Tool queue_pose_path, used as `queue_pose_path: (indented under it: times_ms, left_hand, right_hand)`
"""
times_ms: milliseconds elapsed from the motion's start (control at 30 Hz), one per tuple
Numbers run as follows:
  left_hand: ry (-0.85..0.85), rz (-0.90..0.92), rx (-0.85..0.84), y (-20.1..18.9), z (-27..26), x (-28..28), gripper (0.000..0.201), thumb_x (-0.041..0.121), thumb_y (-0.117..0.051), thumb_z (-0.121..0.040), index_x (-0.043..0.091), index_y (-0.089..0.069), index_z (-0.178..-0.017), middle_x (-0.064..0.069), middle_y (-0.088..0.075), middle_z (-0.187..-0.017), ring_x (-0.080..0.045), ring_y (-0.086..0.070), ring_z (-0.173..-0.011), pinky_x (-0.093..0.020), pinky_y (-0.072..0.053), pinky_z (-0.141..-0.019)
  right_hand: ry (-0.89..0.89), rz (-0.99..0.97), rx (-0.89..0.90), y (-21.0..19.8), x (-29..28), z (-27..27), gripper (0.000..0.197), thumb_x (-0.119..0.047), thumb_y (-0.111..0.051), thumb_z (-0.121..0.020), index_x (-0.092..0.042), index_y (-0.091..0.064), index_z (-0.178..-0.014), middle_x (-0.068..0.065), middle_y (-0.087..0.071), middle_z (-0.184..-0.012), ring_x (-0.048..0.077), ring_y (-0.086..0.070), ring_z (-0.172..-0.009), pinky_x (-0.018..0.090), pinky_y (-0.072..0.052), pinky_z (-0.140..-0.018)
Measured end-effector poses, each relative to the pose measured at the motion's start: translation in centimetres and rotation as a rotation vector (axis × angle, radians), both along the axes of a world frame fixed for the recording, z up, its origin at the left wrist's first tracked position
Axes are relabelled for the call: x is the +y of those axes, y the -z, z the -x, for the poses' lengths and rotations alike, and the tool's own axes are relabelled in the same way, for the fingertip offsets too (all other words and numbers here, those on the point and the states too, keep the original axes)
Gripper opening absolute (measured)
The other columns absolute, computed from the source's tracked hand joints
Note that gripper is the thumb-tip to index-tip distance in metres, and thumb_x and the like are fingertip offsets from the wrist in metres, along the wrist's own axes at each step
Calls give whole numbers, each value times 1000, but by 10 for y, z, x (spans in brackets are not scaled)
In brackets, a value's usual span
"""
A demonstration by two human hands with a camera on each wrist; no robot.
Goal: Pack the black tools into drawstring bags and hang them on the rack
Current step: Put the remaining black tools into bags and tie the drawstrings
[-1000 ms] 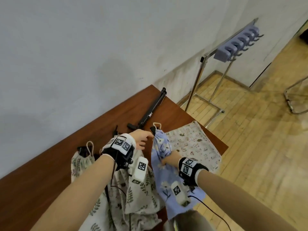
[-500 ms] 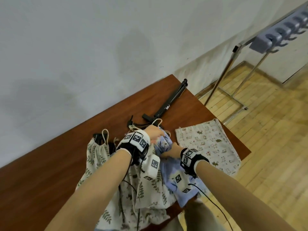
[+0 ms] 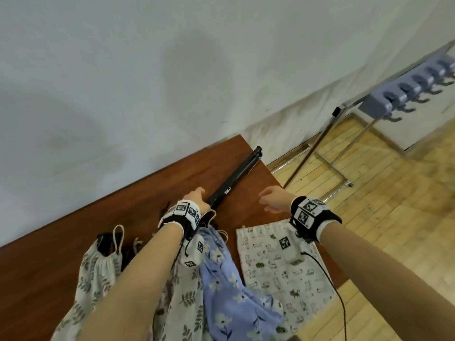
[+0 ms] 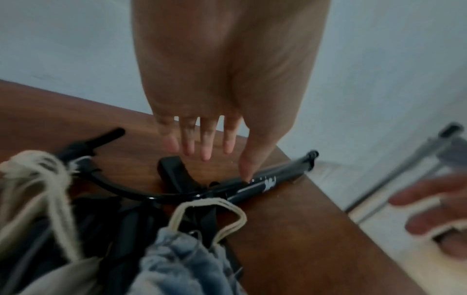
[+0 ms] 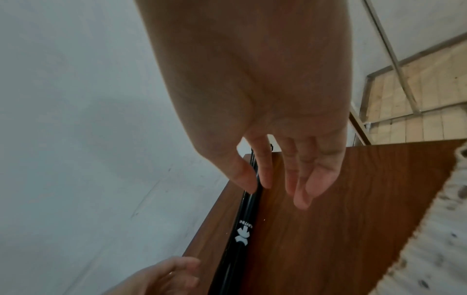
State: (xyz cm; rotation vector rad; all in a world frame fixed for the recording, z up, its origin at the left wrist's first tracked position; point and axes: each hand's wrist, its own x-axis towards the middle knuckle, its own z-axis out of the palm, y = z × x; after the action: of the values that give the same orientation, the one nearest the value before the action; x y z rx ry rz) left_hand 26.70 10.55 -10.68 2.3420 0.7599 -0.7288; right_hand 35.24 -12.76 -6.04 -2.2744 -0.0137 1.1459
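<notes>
The black pole (image 3: 234,177) is being reached for by both empty, spread hands (image 3: 197,198) (image 3: 273,198); a two-handed grasp seems needed next

Bare tabletop (image 3: 248,207) lies open between the black pole (image 3: 236,179) and the cat-print bag (image 3: 283,262), while the blue bag (image 3: 221,264), leaf-print bag (image 3: 98,274) and the wall (image 3: 147,82) crowd the left

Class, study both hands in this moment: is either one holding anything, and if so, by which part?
Nothing is held. The left hand reaches with straight fingers toward the long black tool, its thumb at the shaft. The right hand hovers empty above the table.
</notes>
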Motion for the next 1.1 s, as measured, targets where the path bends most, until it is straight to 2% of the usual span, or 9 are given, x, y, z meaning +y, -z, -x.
queue_pose_path:
  times_ms: [133, 267, 433, 600, 667, 767, 933, 1000, 1100]
  left_hand:
    - [246, -231, 14, 17, -29, -22, 52, 28, -68, -82, 16, -45, -126, -8, -52, -127, -28, -49, -119, -41, -42, -95]
    - [361, -268, 44, 38, -46, -27, 44, 18, -63, -84, 14, -43, -123, -6, -50, -127, -27, -49, -118, -41, -44, -90]
    - [455, -300, -52, 21, -67, -13, 53, 12, -57, -88, 11, -34, -136, -10, -42, -132, -32, -50, -116, -45, -48, -89]
    - [882, -536, -230, -37, -84, -2, 57, 6, -58, -84, 17, -37, -136, -4, -43, -132, -27, -47, -119, -46, -33, -103]
    - [1033, -577, -300, -60, -83, -3, 53, 5, -57, -82, 17, -41, -131, -3, -46, -129, -26, -48, -117, -45, -33, -105]
    - [1145, -656, -418, -88, -74, -7, 44, 9, -57, -81, 18, -46, -122, -1, -51, -124, -23, -50, -114, -42, -27, -111]
    - [883, -595, -576, -144, -56, -6, 67, 15, -60, -73, 25, -40, -136, 2, -30, -150, -20, -17, -143, -43, 10, -116]
    - [696, -438, -602, -173, -52, 0, 67, 12, -59, -75, 29, -39, -137, 6, -30, -152, -14, -11, -145, -43, 8, -118]
    - [733, -355, -646, -211, -45, 3, 65, 10, -60, -83, 29, -38, -142, 2, -40, -148, -13, -24, -143, -35, -11, -118]
  right_hand:
    - [-79, -5, -14, 14, 2, -24, 27, -13, -51, -96, -11, -59, -122, 4, -66, -102, 10, -65, -79, 18, -53, -63]
    - [-110, -58, -115, 26, 13, -45, 24, -13, -53, -93, -15, -63, -115, 5, -67, -114, 15, -67, -94, 26, -55, -83]
    - [-235, -118, -435, 27, 35, -57, 50, -11, -61, -85, -20, -48, -134, 5, -42, -140, 23, -40, -131, 31, -39, -102]
    - [-634, 116, -777, 14, 54, -58, 84, -32, -71, -76, -27, -27, -148, -2, -35, -152, 19, -23, -144, 45, -10, -120]
    - [-660, 148, -554, 4, 57, -54, 83, -41, -73, -74, -27, -32, -144, 1, -54, -136, 22, -49, -128, 48, -29, -114]
    - [-568, 4, -253, -9, 57, -34, 43, -32, -70, -80, -23, -50, -117, 2, -65, -104, 23, -65, -91, 34, -55, -80]
    - [-350, -157, -314, -26, 40, -7, 42, -17, -68, -83, -16, -55, -122, 1, -63, -101, 18, -61, -84, 26, -48, -70]
    - [-317, -168, -351, -35, 29, 2, 45, -13, -69, -80, -18, -56, -124, -2, -62, -97, 16, -60, -83, 25, -47, -72]
    - [-317, -200, -414, -51, 12, 21, 43, -12, -67, -80, -22, -56, -121, -3, -63, -94, 16, -61, -83, 24, -47, -73]
